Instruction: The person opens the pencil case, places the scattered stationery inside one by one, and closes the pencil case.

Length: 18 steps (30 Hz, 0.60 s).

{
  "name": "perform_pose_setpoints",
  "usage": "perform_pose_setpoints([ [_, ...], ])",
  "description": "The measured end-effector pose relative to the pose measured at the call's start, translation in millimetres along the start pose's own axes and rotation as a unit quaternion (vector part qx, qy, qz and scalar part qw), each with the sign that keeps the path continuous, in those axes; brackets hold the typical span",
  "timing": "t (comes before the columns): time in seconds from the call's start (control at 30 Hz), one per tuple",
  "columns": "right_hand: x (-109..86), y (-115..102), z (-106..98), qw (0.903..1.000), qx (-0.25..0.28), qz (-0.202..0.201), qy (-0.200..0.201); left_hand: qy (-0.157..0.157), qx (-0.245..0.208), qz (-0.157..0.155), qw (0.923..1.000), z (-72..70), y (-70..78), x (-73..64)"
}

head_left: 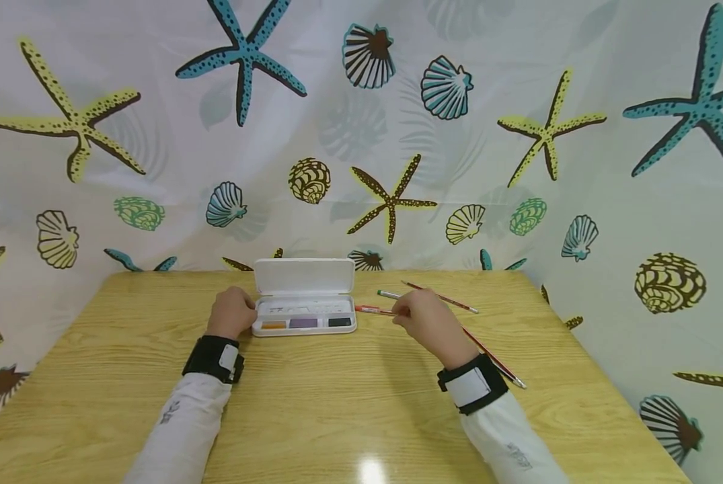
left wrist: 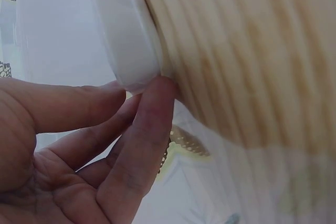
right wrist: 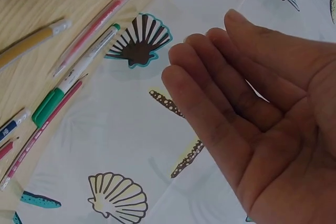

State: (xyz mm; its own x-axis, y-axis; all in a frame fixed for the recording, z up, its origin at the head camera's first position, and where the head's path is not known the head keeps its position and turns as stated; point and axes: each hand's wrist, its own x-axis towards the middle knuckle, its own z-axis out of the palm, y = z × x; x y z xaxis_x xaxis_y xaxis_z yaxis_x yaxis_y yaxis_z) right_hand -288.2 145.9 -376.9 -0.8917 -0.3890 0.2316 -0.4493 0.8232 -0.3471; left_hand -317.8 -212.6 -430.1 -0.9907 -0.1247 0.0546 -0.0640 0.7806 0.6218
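An open white plastic case (head_left: 304, 277) stands on the table with its lid raised; orange, purple and black blocks show in its front compartment. My left hand (head_left: 231, 312) is at its left end, and in the left wrist view thumb and fingers pinch the corner of the white case (left wrist: 128, 40). Just right of the case lies a red pen (head_left: 370, 309). Over that pen's right end hovers my right hand (head_left: 428, 323). Seen from the right wrist, its fingers are extended and hold nothing, with the red pen (right wrist: 107, 17) apart from them.
Behind my right hand lie a green-capped marker (right wrist: 48, 107) and a red pencil (head_left: 461, 304). More pencils (head_left: 500, 365) lie beside my right wrist. A yellowish barrel (right wrist: 31, 44) shows in the right wrist view. A shell-and-starfish cloth (head_left: 313, 222) hangs behind the wooden table (head_left: 313, 403).
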Motion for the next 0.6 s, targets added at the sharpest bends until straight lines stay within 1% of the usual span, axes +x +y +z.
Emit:
perform_pose_setpoints([
  [0.17, -7.7, 14, -8, 1.0000, 0.001, 0.005, 0.002, -0.009, -0.005, -0.013, 0.9999, 0.6, 0.9, -0.6],
  [0.37, -16.3, 25, -17, 0.9994, -0.008, 0.032, -0.005, -0.008, -0.003, -0.015, 0.9999, -0.1, 2.6, -0.4],
  [0.6, -24.3, 41, -19, 0.9986, -0.017, 0.046, -0.016, -0.011, -0.002, -0.020, 0.9997, 0.6, 2.0, 0.1],
])
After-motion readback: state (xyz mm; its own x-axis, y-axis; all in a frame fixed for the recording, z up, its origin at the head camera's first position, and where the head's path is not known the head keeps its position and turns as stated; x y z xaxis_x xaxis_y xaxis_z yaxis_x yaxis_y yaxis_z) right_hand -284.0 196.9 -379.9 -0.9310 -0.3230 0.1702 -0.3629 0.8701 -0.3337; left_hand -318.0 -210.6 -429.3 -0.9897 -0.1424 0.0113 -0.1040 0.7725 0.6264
